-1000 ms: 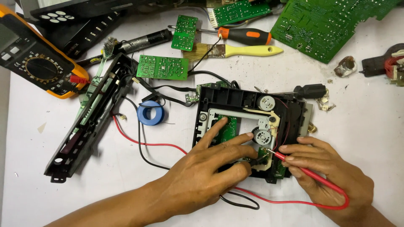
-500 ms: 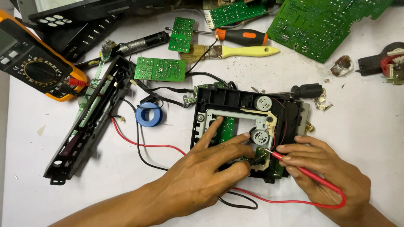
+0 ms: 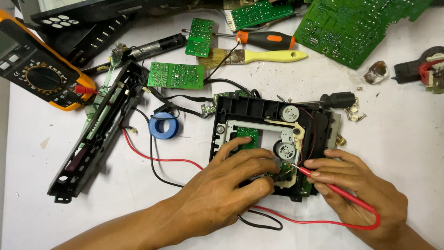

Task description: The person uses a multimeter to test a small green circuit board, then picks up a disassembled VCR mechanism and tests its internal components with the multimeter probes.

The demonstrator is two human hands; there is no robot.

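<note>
A black disc-drive mechanism [image 3: 259, 111] with two small round motors and green circuit pieces lies on the white table. My left hand [image 3: 226, 190] rests on its near edge and pinches a black test probe [image 3: 277, 176] against a small board there. My right hand [image 3: 365, 194] holds a red test probe [image 3: 333, 185] like a pen, its tip touching the same spot beside the lower motor [image 3: 285, 150]. Red and black leads run left to an orange multimeter [image 3: 41, 74] at the far left.
A long black front panel [image 3: 97, 134] lies at left, beside a blue tape roll [image 3: 163, 126]. Small green boards [image 3: 175, 75], an orange-handled screwdriver [image 3: 266, 40] and a yellow-handled brush [image 3: 259, 56] sit at the back. A large green board [image 3: 356, 28] is at back right.
Both hands have stayed on the drive mechanism with the probes at the same spot. The view has shifted only slightly.
</note>
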